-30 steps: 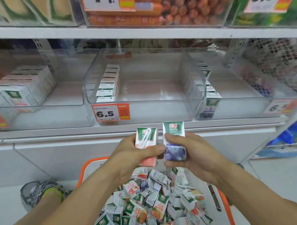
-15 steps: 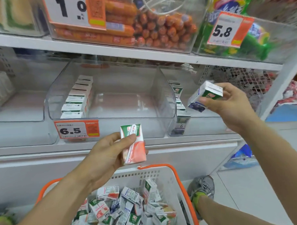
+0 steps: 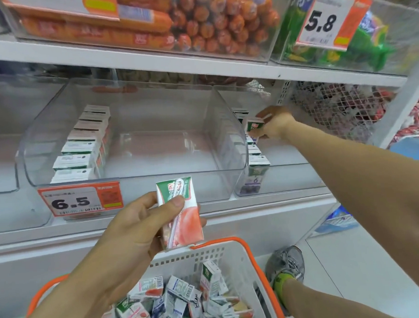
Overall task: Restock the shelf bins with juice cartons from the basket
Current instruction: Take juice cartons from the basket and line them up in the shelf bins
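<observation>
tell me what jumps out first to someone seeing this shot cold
The left hand holds a pink juice carton upright at centre, above the orange-rimmed basket heaped with cartons. The right hand sets a green-topped carton into the right clear bin, under bright orange sausages up top.

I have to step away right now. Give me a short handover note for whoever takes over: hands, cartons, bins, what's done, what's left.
Left hand: grips a pink-fronted juice carton, upright, in front of the middle bin, not yet placed.
Right hand: holds a green-topped carton inside the right bin, over the row of purple cartons there.
Middle bin: one row of cartons along its left wall; the rest is bare.
Basket: still holds a heap of mixed cartons.
Left: set down the right-hand carton, shelve the pink one, keep emptying the basket.
</observation>
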A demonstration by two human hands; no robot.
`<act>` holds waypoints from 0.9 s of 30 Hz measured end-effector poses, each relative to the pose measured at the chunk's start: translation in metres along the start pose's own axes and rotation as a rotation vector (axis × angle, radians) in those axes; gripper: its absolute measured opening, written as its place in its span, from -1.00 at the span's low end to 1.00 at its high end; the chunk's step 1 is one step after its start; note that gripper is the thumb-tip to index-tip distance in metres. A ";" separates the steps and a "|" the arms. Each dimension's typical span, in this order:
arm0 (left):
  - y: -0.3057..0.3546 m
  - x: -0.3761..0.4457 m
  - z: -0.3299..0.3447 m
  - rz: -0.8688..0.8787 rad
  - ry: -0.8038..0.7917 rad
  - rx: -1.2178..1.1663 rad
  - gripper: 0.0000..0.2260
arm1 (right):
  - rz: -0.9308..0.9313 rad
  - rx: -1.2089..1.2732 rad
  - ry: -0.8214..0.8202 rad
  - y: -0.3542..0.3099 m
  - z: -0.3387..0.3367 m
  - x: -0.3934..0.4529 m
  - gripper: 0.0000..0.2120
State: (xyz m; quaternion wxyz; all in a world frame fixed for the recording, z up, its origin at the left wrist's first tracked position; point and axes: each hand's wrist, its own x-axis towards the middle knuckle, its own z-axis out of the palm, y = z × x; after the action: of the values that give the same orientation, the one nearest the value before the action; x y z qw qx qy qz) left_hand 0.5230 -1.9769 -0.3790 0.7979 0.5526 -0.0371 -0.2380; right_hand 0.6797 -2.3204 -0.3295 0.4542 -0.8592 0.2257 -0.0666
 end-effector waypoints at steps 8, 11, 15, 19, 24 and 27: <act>-0.007 0.007 0.003 -0.031 0.029 -0.003 -0.66 | -0.026 -0.026 0.110 0.007 0.011 0.007 -0.50; -0.006 0.004 0.004 -0.039 0.024 0.018 -0.67 | -0.031 -0.058 0.097 0.011 0.005 0.003 -0.60; -0.005 0.001 0.006 -0.030 0.046 0.050 -0.63 | 0.018 0.040 0.036 0.013 -0.004 -0.009 -0.70; -0.004 -0.003 0.009 -0.043 0.054 0.075 -0.62 | 0.019 0.149 -0.032 0.015 -0.001 -0.016 -0.67; -0.003 -0.007 0.000 -0.027 0.088 0.070 -0.59 | -0.041 0.101 0.091 0.010 -0.013 -0.014 -0.79; 0.002 -0.009 -0.003 -0.008 0.093 0.066 -0.59 | -0.317 -0.097 0.280 -0.006 -0.020 -0.050 -0.79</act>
State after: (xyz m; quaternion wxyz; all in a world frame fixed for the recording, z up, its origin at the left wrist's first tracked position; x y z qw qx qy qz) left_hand 0.5168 -1.9699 -0.3771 0.7791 0.5894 -0.0056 -0.2137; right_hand 0.6309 -2.3104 -0.3082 0.3604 -0.8871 0.1517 -0.2452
